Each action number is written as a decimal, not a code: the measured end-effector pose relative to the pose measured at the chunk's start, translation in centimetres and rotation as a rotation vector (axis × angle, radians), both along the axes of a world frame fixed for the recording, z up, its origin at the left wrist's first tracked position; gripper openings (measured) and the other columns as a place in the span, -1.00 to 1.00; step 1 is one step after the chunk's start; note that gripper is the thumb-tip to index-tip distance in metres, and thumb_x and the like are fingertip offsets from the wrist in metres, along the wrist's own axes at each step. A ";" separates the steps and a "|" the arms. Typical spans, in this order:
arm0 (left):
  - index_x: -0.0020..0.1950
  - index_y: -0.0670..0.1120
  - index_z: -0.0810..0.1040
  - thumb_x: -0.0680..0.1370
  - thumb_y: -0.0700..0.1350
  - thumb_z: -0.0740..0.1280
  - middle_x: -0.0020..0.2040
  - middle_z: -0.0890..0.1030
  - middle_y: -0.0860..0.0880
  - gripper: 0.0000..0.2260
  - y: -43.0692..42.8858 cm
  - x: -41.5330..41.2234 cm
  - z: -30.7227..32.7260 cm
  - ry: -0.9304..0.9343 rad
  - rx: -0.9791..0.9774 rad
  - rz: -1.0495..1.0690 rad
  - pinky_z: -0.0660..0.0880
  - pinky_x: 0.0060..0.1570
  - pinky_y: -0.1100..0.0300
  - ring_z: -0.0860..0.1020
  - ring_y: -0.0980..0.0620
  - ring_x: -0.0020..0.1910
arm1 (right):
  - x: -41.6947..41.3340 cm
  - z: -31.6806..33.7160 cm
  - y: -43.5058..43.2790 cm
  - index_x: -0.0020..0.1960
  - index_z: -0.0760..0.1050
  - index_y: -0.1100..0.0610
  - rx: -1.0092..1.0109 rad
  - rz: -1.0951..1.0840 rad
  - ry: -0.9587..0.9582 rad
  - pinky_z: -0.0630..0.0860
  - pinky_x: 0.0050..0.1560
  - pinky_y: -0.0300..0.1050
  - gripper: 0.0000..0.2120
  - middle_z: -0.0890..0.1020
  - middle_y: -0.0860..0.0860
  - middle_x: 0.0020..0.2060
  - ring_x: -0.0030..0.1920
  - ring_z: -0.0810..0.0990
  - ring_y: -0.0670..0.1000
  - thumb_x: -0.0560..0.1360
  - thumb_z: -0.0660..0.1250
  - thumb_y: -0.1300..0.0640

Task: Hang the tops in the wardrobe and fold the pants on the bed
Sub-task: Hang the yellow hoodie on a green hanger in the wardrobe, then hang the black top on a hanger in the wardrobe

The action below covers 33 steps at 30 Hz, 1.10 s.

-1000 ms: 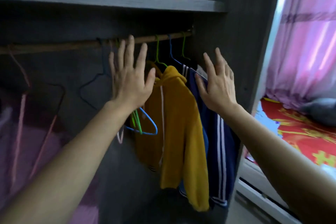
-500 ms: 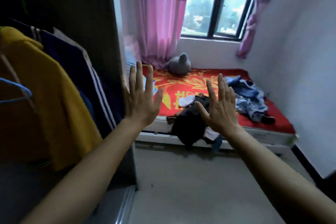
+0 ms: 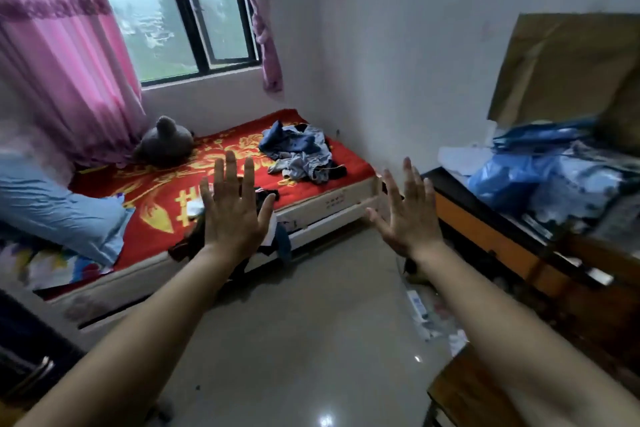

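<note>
Blue clothes crumpled, no axis.

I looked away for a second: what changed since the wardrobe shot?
The view swung right from the wardrobe to the bed, where clothes lie. Nothing grasped or released. Left hand and right hand stay open, empty, raised.

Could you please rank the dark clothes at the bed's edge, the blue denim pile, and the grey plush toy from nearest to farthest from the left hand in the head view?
From the left hand:
1. Dark clothes, just beside it at the bed's near edge.
2. Blue denim pile, farther back on the right of the bed.
3. Grey plush toy, far back by the pink curtain.
</note>
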<state>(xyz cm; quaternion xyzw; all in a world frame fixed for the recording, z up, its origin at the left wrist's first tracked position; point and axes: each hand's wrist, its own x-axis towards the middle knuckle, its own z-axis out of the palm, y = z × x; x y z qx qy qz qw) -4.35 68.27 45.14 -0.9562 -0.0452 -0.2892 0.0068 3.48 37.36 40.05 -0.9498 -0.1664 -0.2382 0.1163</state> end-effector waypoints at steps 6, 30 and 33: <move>0.63 -0.10 -0.05 0.62 0.23 0.07 0.62 -0.17 -0.17 -0.31 -22.0 4.5 -6.3 0.155 -0.068 -0.233 -0.09 0.51 -0.27 -0.15 -0.18 0.59 | -3.2 -5.2 -19.8 0.64 -0.01 0.06 -0.015 -0.259 0.115 -0.05 0.53 0.27 -0.18 -0.09 0.24 0.60 0.59 0.00 0.27 0.54 0.24 -0.26; 0.61 0.05 -0.19 0.61 0.33 0.02 0.60 -0.28 -0.11 -0.30 -24.7 24.1 -19.5 0.385 -0.141 -0.387 -0.05 0.48 -0.34 -0.21 -0.19 0.58 | 12.1 -14.2 -22.8 0.61 -0.15 0.02 -0.129 -0.433 0.333 0.06 0.52 0.31 -0.10 -0.14 0.26 0.59 0.57 0.02 0.30 0.51 0.27 -0.27; 0.61 0.05 -0.19 0.59 0.33 0.03 0.59 -0.30 -0.12 -0.28 -16.0 30.1 -18.9 0.357 -0.167 -0.278 -0.01 0.46 -0.37 -0.19 -0.22 0.58 | 20.6 -13.8 -14.9 0.62 -0.13 0.04 -0.153 -0.321 0.353 0.04 0.52 0.31 -0.10 -0.16 0.26 0.59 0.57 0.01 0.31 0.51 0.29 -0.25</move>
